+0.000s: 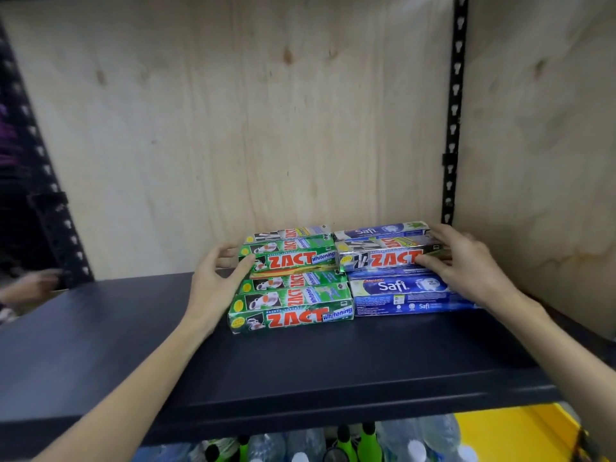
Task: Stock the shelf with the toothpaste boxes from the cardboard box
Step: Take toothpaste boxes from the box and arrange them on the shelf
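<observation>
Several toothpaste boxes are stacked on the dark shelf (300, 371) against the plywood back. Green Zact boxes (293, 315) fill the left stack, and blue Safi boxes (406, 295) lie on the right with a silver Zact box (383, 258) on top. My left hand (216, 281) rests against the left end of the upper green Zact box (293, 258), thumb on its front face, fingers loosely curved. My right hand (466, 261) grips the right end of the silver Zact box, fingers across its front. The cardboard box is out of view.
Black slotted uprights stand at the right (455, 111) and left (43, 195) of the bay. Below the shelf are water bottles (416, 441) and green-capped bottles (366, 438). Another person's hand (30, 285) shows blurred at far left. A yellow surface (513, 431) lies lower right.
</observation>
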Tool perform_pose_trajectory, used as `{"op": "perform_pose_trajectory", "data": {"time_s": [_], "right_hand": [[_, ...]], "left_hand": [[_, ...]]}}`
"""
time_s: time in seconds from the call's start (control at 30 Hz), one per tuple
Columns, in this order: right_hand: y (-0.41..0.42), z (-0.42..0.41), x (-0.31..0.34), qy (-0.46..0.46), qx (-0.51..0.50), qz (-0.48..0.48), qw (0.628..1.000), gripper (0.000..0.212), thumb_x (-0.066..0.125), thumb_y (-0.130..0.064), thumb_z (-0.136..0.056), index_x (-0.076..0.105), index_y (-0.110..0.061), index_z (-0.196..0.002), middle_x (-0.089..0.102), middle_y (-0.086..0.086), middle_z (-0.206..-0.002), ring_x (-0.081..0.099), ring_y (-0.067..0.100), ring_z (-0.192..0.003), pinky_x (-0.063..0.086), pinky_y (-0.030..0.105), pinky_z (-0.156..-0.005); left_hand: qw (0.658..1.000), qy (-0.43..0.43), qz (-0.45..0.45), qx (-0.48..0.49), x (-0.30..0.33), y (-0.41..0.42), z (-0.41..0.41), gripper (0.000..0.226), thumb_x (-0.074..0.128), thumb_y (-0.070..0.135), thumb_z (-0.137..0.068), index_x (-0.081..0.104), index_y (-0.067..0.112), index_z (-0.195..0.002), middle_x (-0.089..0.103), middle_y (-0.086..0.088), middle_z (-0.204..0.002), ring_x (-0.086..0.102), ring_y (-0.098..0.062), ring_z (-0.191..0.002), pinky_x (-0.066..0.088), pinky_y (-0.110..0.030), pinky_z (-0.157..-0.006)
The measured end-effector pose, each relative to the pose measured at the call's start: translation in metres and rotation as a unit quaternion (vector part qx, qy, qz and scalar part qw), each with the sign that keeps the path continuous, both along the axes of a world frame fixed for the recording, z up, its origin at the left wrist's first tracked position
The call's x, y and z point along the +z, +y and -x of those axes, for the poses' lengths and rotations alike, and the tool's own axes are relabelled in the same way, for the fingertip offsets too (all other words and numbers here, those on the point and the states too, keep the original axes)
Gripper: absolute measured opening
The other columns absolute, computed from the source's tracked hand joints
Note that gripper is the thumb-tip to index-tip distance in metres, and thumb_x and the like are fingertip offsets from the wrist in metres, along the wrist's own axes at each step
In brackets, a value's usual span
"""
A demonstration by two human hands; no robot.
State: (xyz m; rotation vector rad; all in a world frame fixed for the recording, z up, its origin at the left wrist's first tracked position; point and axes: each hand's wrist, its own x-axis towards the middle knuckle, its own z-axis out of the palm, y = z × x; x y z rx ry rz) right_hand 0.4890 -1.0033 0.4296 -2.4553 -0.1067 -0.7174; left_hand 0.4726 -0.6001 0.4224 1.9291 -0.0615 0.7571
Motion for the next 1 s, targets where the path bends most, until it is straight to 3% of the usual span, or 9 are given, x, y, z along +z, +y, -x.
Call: {"op": "perform_pose_trajectory", "data": {"time_s": [0.1,0.17,0.33,0.47,0.57,0.73,0.87,1.0], "right_hand": [[0.013,0.018,-0.009,-0.026,-0.009,0.002,1.0,0.072,0.066,-0.055,-0.086,0.037,-0.034,-0.148,0.054,0.01,-0.142,0.042,0.033,-0.135,0.037,0.053,-0.11],[0.023,0.031,-0.014,-0.031,-0.019,-0.014,0.999,0.067,0.063,-0.058,-0.086,0.038,-0.039,-0.145,0.049,0.011,-0.143,0.04,0.035,-0.134,0.037,0.052,-0.106],[0.055,0.069,-0.023,-0.079,0.004,0.017,0.997,0.061,0.062,-0.05,-0.091,0.043,-0.031,-0.145,0.055,0.007,-0.14,0.039,0.027,-0.134,0.029,0.044,-0.106],[0.082,0.104,-0.032,-0.089,0.038,-0.006,0.995,0.057,0.055,-0.058,-0.091,0.043,-0.035,-0.142,0.055,0.0,-0.138,0.039,0.022,-0.135,0.025,0.036,-0.104],[0.109,0.136,-0.043,-0.093,0.063,-0.035,0.993,0.056,0.054,-0.058,-0.092,0.042,-0.038,-0.143,0.055,-0.007,-0.137,0.041,0.018,-0.134,0.021,0.029,-0.101],[0.166,0.205,-0.081,-0.132,0.102,-0.107,0.98,0.048,0.06,-0.046,-0.095,0.047,-0.039,-0.141,0.053,-0.019,-0.134,0.043,0.008,-0.131,0.019,0.015,-0.101],[0.203,0.262,-0.167,-0.161,0.149,-0.099,0.971,0.045,0.069,-0.021,-0.093,0.055,-0.028,-0.136,0.053,-0.019,-0.137,0.044,0.004,-0.134,0.028,0.023,-0.108],[0.219,0.293,-0.302,-0.007,0.157,-0.073,0.985,0.044,0.062,-0.036,-0.095,0.05,-0.031,-0.138,0.051,-0.019,-0.136,0.044,0.006,-0.132,0.027,0.023,-0.108]], "left_hand": [[0.999,-0.026,-0.042,-0.016,-0.001,-0.004,0.016,0.043,0.072,0.046,-0.087,0.058,0.035,-0.127,0.06,0.015,-0.116,0.06,0.002,-0.1,0.049,-0.015,-0.071],[0.996,-0.05,-0.072,-0.017,-0.002,-0.007,0.026,0.042,0.071,0.048,-0.088,0.058,0.038,-0.126,0.06,0.014,-0.118,0.058,0.0,-0.104,0.049,-0.022,-0.081],[0.989,-0.074,-0.127,-0.005,-0.008,-0.011,0.059,0.045,0.068,0.048,-0.089,0.053,0.04,-0.13,0.052,0.018,-0.124,0.054,-0.003,-0.115,0.045,-0.038,-0.102],[0.978,-0.101,-0.184,0.008,-0.007,-0.018,0.097,0.047,0.068,0.047,-0.089,0.051,0.038,-0.133,0.049,0.018,-0.125,0.048,-0.005,-0.118,0.04,-0.042,-0.106],[0.98,-0.124,-0.158,0.008,-0.015,-0.029,0.137,0.045,0.069,0.042,-0.09,0.052,0.036,-0.132,0.048,0.016,-0.124,0.046,-0.009,-0.117,0.042,-0.043,-0.104],[0.982,-0.145,-0.112,0.044,-0.1,-0.034,0.214,0.05,0.068,0.039,-0.086,0.052,0.029,-0.133,0.046,0.009,-0.123,0.046,-0.014,-0.119,0.039,-0.031,-0.103],[0.991,-0.071,-0.104,0.049,-0.207,-0.014,0.261,0.05,0.063,0.043,-0.085,0.048,0.026,-0.13,0.047,0.009,-0.12,0.048,-0.012,-0.113,0.037,-0.019,-0.098],[0.981,0.095,-0.166,0.03,-0.322,0.025,0.302,0.054,0.061,0.051,-0.084,0.051,0.024,-0.13,0.051,0.012,-0.12,0.053,-0.013,-0.112,0.038,-0.027,-0.096]]}}
